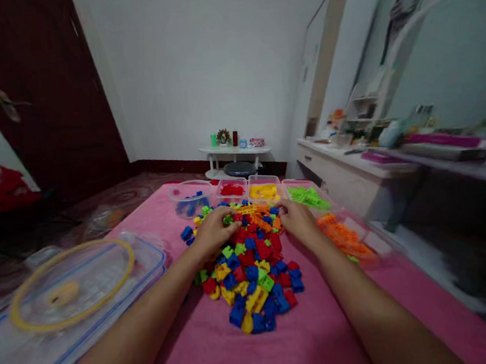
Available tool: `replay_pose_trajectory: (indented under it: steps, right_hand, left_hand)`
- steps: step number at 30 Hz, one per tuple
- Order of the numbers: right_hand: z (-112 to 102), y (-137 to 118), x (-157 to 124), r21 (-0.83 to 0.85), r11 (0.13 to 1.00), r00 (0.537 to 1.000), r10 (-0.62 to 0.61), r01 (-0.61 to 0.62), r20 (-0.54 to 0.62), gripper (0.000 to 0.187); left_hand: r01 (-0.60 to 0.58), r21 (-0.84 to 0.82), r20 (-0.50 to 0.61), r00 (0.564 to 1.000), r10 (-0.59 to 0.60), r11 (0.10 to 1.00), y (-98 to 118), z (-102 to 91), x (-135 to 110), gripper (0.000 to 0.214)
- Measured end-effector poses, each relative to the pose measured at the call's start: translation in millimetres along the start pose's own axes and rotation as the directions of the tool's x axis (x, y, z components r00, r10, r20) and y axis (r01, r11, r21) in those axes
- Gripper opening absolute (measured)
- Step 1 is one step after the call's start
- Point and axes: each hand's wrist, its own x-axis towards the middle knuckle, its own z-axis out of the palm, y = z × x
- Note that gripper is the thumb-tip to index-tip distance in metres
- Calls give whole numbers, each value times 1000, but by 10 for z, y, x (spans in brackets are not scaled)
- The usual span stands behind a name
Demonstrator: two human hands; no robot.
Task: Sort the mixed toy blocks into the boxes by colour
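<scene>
A heap of red, blue, yellow, green and orange toy building blocks point(251, 256) lies on the pink cloth. My left hand point(214, 229) reaches into the far left of the heap, thumb and fingers bent around a green building block point(227, 220). At the far right of the heap is my right hand point(298, 219), its fingers curled in beside blue and orange blocks. What its fingertips hold, if anything, is too small to make out. Between the hands lie long orange and yellow pieces point(252, 209).
Behind the heap stand a round tub of blue blocks point(175, 196) and clear boxes with red point(231, 189), yellow point(264, 192) and green pieces point(307, 196). An orange-filled box point(349, 240) sits right. Clear lids point(147, 261), one yellow-rimmed, lie left.
</scene>
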Motion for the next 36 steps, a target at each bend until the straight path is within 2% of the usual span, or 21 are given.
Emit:
replay_pose_trajectory:
  steps: [3, 5, 7, 9, 13, 16, 19, 23, 25, 27, 31, 34, 36]
  right_hand:
    - [35, -76, -23, 96, 989, 985, -127, 116, 117, 37]
    - [96, -138, -60, 146, 970, 965, -216, 195, 149, 42]
    - [166, -198, -103, 157, 955, 953, -273, 251, 135, 46]
    - [204, -234, -128, 126, 963, 961, -253, 238, 116, 41]
    - [116, -182, -82, 103, 990, 989, -104, 93, 106, 21]
    - [2, -91, -2, 203, 978, 999, -46, 42, 17, 18]
    - [-34, -67, 44, 351, 931, 995, -88, 99, -48, 16]
    - [44, -168, 17, 476, 859, 981, -179, 190, -68, 13]
    - [76, -220, 0, 507, 832, 973, -217, 225, -76, 13]
    - [48, -231, 7, 504, 833, 973, -217, 228, -80, 13]
    - [-259, -67, 99, 317, 942, 988, -74, 114, -133, 16]
    - [-603, 189, 156, 110, 992, 971, 89, -65, -223, 21]
    - [-790, 389, 160, -21, 976, 949, 207, -218, -238, 22]
  left_hand:
    - [-12, -9, -41, 999, 12, 1000, -5, 13, -2, 27]
    - [-29, -4, -60, 998, 28, 1000, -11, 17, -4, 26]
    - [-50, 3, -65, 997, 50, 999, -16, 18, -8, 24]
    - [-59, 1, -74, 995, 59, 998, -14, 15, -19, 22]
    - [-49, -20, -160, 986, 46, 999, 16, -2, -61, 17]
    - [-38, -25, -235, 971, 31, 999, 55, -22, -93, 16]
    - [-29, 4, -276, 961, 29, 1000, 94, -40, -108, 18]
    - [-128, 68, -233, 962, 140, 990, 137, -48, -114, 32]
    - [-208, 105, -165, 961, 223, 973, 151, -43, -116, 45]
    - [-260, 147, -78, 959, 273, 954, 160, -36, -117, 48]
    - [-308, 187, 47, 951, 304, 933, 170, -26, -113, 38]
    - [-293, 183, 45, 956, 290, 938, 175, -29, -113, 32]
    - [-279, 185, 42, 960, 276, 942, 179, -33, -115, 28]
